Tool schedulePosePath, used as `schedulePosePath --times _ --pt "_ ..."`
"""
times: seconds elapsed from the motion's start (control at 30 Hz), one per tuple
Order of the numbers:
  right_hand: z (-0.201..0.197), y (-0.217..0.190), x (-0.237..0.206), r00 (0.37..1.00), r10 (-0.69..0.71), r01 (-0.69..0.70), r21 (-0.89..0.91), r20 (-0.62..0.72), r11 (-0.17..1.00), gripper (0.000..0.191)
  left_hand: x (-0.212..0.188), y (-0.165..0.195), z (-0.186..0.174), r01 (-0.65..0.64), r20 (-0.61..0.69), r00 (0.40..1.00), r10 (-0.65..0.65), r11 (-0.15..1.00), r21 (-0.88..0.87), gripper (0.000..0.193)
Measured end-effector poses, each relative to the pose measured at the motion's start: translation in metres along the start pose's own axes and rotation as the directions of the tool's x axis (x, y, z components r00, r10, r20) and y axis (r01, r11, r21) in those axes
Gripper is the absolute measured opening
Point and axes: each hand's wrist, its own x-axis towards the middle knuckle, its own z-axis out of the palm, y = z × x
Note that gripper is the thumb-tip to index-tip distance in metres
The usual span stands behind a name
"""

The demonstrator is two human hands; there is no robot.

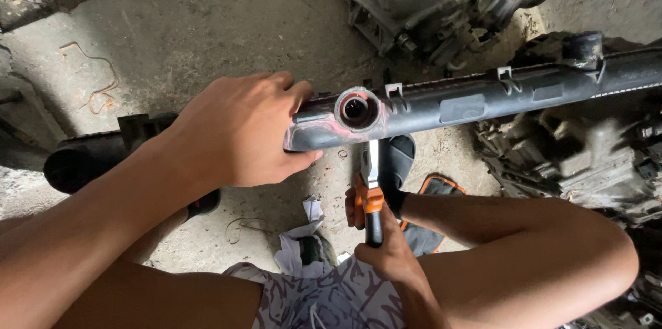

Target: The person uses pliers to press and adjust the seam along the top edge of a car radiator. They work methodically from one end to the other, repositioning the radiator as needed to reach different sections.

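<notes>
Radiator tank steadied, pliers at its near edge

My left hand [238, 132] clamps the black radiator tank [476, 101] at its left end; my right hand [383, 243] grasps orange-handled pliers [371, 191], tips touching the tank just below its round opening [358, 109].

left hand [238, 132] — clasps radiator tank [441, 105] end | right hand [383, 243] — grips orange-handled pliers [371, 191] beneath

Cracked, stained concrete floor [207, 18], daylit.
</notes>
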Motion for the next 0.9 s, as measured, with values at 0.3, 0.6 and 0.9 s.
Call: schedulePosePath --times 0.3,0.6,0.9 --pt "-0.002 0.02 0.012 0.997 0.069 -0.071 -0.083 -0.032 0.994 0.078 0.01 -0.005 0.013 -0.023 -0.044 0.999 0.023 1.0 -0.007 0.072" --pt "-0.001 0.02 0.024 0.998 -0.038 0.033 0.089 0.053 0.996 0.103 0.016 -0.007 0.021 -0.037 -0.05 0.998 0.036 0.999 -0.021 0.07" --pt "0.003 0.019 0.029 0.994 -0.072 0.075 -0.035 0.082 0.997 0.107 0.015 -0.014 0.025 -0.052 -0.094 0.994 0.048 0.998 -0.041 0.065"
